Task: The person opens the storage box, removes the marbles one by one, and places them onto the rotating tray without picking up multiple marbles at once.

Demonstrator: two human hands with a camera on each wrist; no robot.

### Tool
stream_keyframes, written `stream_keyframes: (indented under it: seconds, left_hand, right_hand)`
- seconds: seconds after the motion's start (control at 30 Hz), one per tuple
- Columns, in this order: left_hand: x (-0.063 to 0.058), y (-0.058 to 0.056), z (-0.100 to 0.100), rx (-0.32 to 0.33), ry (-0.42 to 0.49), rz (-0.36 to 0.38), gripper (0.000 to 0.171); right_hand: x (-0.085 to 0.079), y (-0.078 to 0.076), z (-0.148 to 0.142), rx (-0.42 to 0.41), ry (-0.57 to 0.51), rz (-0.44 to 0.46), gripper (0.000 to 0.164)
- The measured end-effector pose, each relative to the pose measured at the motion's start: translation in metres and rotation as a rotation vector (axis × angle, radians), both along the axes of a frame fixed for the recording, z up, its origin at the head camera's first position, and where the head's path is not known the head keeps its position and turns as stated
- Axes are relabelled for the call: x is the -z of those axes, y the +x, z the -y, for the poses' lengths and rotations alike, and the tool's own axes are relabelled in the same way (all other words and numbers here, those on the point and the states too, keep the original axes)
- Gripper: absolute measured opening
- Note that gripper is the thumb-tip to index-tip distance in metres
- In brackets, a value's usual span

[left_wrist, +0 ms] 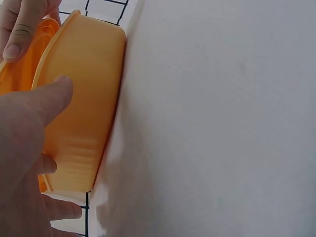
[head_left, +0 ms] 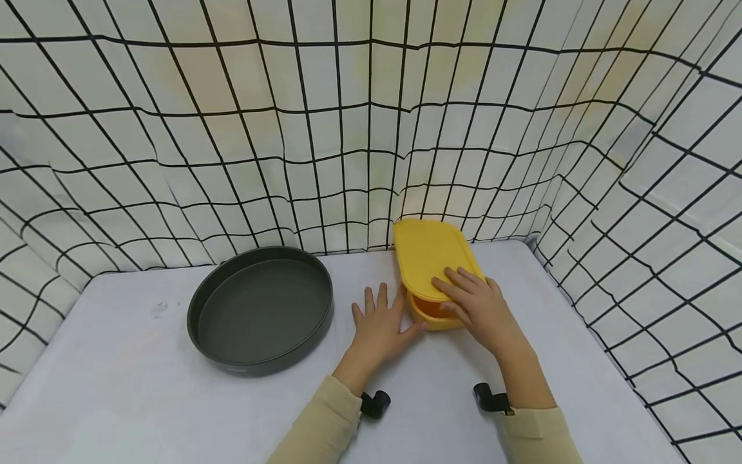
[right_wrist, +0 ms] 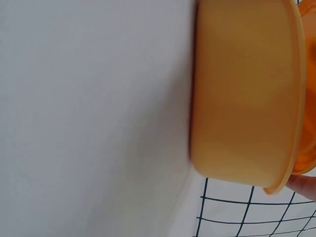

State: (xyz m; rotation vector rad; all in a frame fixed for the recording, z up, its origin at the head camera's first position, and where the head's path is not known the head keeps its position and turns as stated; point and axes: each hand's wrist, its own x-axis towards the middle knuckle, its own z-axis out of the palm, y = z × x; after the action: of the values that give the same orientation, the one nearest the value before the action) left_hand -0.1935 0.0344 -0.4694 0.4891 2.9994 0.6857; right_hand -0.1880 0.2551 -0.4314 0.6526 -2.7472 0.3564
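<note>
Two hands work at one yellow box (left_wrist: 86, 98), which stands upright on the white table (head_left: 145, 380), right of the dark pan (head_left: 261, 312) and near the wire mesh (head_left: 313, 129).

Left hand (head_left: 379, 328): fingers spread and straight, not curled round anything. The thumb lies against the box's near wall and the index finger meets its left side. This contact probably serves as a brace, keeping the box from sliding or turning.

Right hand (head_left: 478, 309): pinches the near end of the yellow lid (head_left: 431, 254), fingers across the top, thumb at the edge. This hold likely gives control of the lid's height and angle.

Orientation: the lid's long axis runs away from the person, its far end angled slightly left. A rounded short end faces the person. The box appears to share this axis, though the lid covers most of it. At the near end, a gap exposes the orange interior; whether the far end is seated cannot be told.
</note>
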Motion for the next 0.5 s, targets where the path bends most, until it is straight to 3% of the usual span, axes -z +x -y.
stream_keyframes:
  seconds: [0.23,0.5]
  left_hand:
    - [-0.003,0.002,0.001,0.004,0.017,-0.003,0.090]
    - [-0.003,0.001,0.001,0.004,0.020,0.012,0.091]
  right_hand:
    - [0.005,-0.003,-0.006,-0.020,-0.063,-0.056,0.047]
    - [0.000,-0.004,-0.025,0.013,-0.078,-0.007,0.044]
